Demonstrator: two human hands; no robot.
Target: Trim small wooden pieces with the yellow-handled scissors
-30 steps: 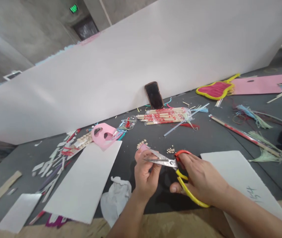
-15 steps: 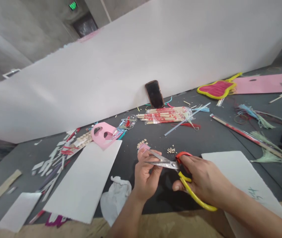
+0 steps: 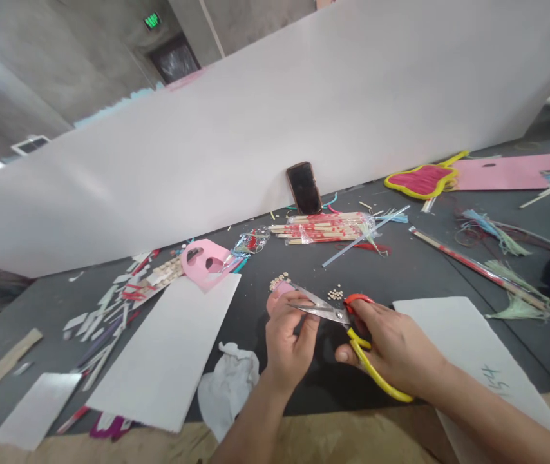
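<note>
My right hand grips scissors with one red and one yellow handle. Their blades point left and are parted, lying across the fingers of my left hand. My left hand is closed in a pinch on a small pink piece, whose lower part is hidden by the fingers. Just beyond that piece is a pile of small beige bits. A second little pile of beige bits lies right of the blades.
A phone leans on the white partition. Wrapped sticks lie before it. White boards flank my hands, with crumpled tissue beside my left forearm. A pink cutout lies left; a yellow-edged pink shape lies right.
The scissor blades have drawn closer together, and the yellow handle has come nearer the red one. My left hand still pinches the pink piece. The view has shifted slightly.
</note>
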